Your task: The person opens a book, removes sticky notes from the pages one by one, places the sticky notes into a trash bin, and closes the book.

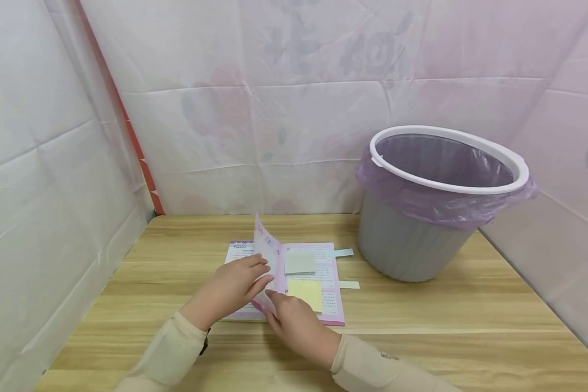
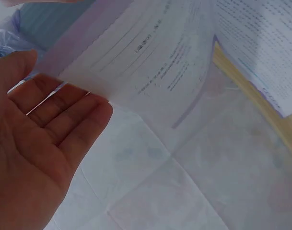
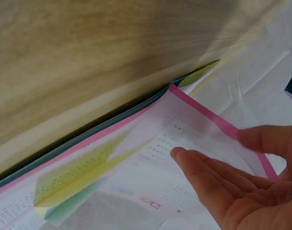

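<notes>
An open booklet (image 1: 330,316) with purple-pink page borders lies on the table, one page (image 1: 267,245) standing upright near its spine. My left hand (image 1: 240,283) is at the left side of that page; in the left wrist view its fairly straight fingers (image 2: 88,120) touch the page edge, the thumb held apart. At the page's lower edge, my right hand (image 1: 299,326) pinches it between thumb and fingers, seen also at the pink border (image 3: 222,115). On the right-hand page sit a yellow sticky note (image 1: 306,294) and a pale green sticky note (image 1: 300,262).
A grey bin (image 1: 402,239) with a white rim and purple liner stands at the right, behind the booklet. Two pale tabs, one bluish (image 1: 343,252) and one whitish (image 1: 350,285), stick out from the booklet's right edge. Pale cloth (image 1: 201,136) hangs around the wooden table (image 1: 176,245).
</notes>
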The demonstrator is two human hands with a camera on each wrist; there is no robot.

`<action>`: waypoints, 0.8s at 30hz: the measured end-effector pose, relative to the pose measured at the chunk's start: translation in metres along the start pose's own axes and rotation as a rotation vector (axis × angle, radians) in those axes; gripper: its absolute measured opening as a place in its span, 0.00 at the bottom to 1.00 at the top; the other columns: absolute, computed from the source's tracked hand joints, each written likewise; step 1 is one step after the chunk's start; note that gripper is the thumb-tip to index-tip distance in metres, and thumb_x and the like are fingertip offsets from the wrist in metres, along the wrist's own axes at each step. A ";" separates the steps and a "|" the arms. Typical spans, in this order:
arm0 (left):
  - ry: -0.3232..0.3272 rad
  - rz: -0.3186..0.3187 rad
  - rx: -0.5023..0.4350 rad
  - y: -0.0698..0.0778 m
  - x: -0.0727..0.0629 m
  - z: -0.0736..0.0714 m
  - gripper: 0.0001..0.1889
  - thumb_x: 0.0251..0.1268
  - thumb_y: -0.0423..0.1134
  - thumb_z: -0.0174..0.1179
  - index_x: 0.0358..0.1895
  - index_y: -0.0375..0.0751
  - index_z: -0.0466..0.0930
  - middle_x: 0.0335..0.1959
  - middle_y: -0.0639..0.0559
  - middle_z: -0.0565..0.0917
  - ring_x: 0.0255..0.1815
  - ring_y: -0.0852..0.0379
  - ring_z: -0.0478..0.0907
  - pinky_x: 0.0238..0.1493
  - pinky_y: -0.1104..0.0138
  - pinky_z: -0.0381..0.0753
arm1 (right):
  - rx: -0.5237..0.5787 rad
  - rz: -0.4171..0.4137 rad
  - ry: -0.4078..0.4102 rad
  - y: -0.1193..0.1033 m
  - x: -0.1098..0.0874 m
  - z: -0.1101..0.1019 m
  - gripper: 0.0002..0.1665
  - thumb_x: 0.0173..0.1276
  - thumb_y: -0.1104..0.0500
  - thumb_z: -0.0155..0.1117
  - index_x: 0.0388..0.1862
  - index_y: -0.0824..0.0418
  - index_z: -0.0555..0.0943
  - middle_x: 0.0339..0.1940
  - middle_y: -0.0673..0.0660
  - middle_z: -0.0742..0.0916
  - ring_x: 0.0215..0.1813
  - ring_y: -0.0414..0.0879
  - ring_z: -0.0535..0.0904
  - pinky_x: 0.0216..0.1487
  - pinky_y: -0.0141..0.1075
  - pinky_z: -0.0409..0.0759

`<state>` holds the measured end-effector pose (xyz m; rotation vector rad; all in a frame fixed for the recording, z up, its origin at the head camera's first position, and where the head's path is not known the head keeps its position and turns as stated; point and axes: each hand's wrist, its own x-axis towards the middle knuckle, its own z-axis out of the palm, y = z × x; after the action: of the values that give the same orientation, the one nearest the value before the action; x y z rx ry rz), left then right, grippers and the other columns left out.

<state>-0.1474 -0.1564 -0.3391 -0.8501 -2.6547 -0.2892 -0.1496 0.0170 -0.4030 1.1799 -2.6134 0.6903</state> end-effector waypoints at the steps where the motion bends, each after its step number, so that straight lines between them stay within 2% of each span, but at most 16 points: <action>1: 0.007 0.001 0.007 -0.002 -0.002 0.002 0.13 0.67 0.41 0.60 0.43 0.34 0.84 0.45 0.45 0.84 0.54 0.46 0.80 0.51 0.57 0.82 | 0.000 -0.002 -0.005 0.000 -0.001 -0.002 0.19 0.65 0.64 0.64 0.51 0.73 0.78 0.44 0.64 0.87 0.44 0.51 0.86 0.41 0.37 0.86; 5: -0.019 -0.026 0.046 -0.009 -0.011 0.007 0.11 0.65 0.40 0.62 0.40 0.35 0.85 0.42 0.45 0.85 0.50 0.47 0.82 0.53 0.55 0.81 | 0.047 0.007 -0.023 0.008 -0.006 -0.011 0.20 0.67 0.63 0.62 0.54 0.73 0.77 0.49 0.66 0.85 0.50 0.55 0.84 0.48 0.41 0.84; 10: -0.077 -0.047 0.119 -0.019 -0.027 0.015 0.06 0.62 0.37 0.63 0.35 0.37 0.84 0.36 0.48 0.85 0.42 0.50 0.82 0.58 0.50 0.76 | 0.085 0.041 -0.064 0.032 -0.017 -0.020 0.21 0.69 0.63 0.61 0.57 0.73 0.75 0.55 0.68 0.82 0.56 0.58 0.80 0.54 0.45 0.81; 13: -0.107 -0.049 0.116 -0.023 -0.036 0.021 0.04 0.61 0.35 0.64 0.34 0.37 0.84 0.34 0.48 0.84 0.39 0.51 0.83 0.54 0.50 0.78 | 0.065 0.072 -0.079 0.047 -0.025 -0.023 0.22 0.69 0.62 0.61 0.58 0.72 0.74 0.56 0.67 0.81 0.59 0.58 0.78 0.58 0.48 0.78; 18: -0.159 -0.071 0.060 -0.027 -0.045 0.034 0.07 0.61 0.33 0.63 0.40 0.34 0.84 0.41 0.42 0.85 0.41 0.45 0.84 0.43 0.55 0.84 | 0.024 0.092 -0.071 0.065 -0.035 -0.026 0.23 0.68 0.62 0.63 0.58 0.73 0.74 0.56 0.67 0.81 0.60 0.59 0.77 0.60 0.48 0.76; 21: -0.185 -0.075 0.047 -0.027 -0.046 0.041 0.09 0.61 0.34 0.63 0.43 0.34 0.84 0.46 0.39 0.84 0.45 0.43 0.84 0.45 0.54 0.83 | 0.011 0.077 -0.064 0.071 -0.040 -0.028 0.24 0.67 0.63 0.63 0.58 0.74 0.74 0.56 0.68 0.81 0.59 0.60 0.77 0.59 0.48 0.77; 24: -0.194 -0.045 0.029 -0.026 -0.046 0.048 0.08 0.60 0.32 0.63 0.41 0.34 0.82 0.49 0.38 0.84 0.47 0.43 0.83 0.46 0.54 0.83 | 0.003 0.072 -0.053 0.075 -0.043 -0.031 0.24 0.67 0.63 0.63 0.58 0.74 0.73 0.56 0.68 0.81 0.58 0.60 0.78 0.57 0.48 0.78</action>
<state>-0.1400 -0.1872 -0.4031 -0.8489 -2.8528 -0.1878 -0.1779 0.1034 -0.4162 1.1244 -2.7117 0.6852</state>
